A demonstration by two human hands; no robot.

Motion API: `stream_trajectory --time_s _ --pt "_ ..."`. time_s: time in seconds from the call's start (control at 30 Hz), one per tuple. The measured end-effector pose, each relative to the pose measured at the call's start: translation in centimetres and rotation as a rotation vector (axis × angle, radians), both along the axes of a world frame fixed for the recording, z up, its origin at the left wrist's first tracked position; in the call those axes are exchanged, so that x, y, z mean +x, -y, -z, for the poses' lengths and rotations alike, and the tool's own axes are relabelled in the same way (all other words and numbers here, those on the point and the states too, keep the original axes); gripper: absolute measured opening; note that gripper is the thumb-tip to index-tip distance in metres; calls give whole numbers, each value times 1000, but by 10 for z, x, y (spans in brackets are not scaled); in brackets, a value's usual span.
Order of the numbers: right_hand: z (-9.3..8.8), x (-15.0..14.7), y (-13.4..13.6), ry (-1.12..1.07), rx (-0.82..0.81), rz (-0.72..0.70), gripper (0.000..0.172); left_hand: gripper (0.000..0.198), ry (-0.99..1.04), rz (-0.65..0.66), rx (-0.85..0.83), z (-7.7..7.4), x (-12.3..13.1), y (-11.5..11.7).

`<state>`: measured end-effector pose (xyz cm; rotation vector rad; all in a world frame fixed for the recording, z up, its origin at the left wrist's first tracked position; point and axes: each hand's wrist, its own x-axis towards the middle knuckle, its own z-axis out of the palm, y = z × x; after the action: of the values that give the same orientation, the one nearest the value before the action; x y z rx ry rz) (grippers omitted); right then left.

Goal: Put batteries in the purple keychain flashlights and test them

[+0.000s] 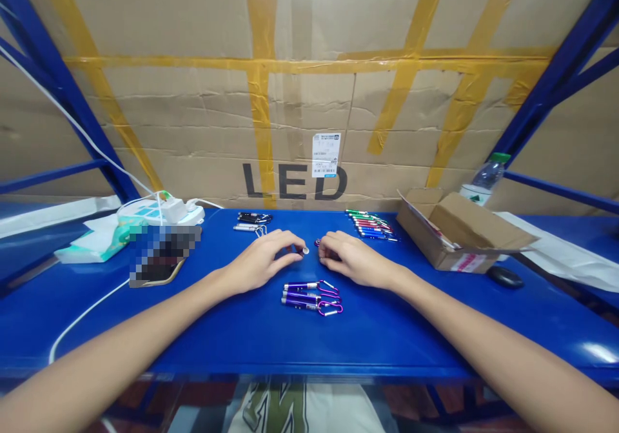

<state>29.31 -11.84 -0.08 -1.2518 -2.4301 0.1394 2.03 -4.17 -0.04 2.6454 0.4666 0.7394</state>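
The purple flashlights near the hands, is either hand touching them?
Apart. In the head view, blue shelf shows between the purple flashlights and both the left hand and the right hand, which sit farther back.

Both hands, left hand (264,260) and right hand (349,259), pinch a small part above purple keychain flashlights (312,296).

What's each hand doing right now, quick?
Left hand: fingers curled, pinching a small round silvery piece at the fingertips.
Right hand: closed around a small purple item, mostly hidden.
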Motion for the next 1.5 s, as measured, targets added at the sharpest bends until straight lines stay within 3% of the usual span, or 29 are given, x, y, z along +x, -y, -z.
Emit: stream_trajectory --time_s 0.2,0.3,0.63,1.13,1.27,1.37,1.5 --pt "-8 -12 7 -277 251 25 8 21 -38 -39 -97 1 3 3" --pt "-10 -18 12 -240 303 -61 8 20 -30 -36 -156 -1 5 7" --pt "-15 -14 16 -198 130 -152 18 25 -30 -30 -350 1 9 11" --pt "-13 -21 18 -299 156 -126 14 27 75 -25 -511 3 11 7" --pt "-9 -9 5 -453 155 10 23 29 94 -9 -505 0 11 9" --pt "0 6 -8 -287 217 132 33 38 130 6 -526 -2 10 11" --pt "11 16 -16 -10 156 138 42 34 155 29 -509 -3 9 13"
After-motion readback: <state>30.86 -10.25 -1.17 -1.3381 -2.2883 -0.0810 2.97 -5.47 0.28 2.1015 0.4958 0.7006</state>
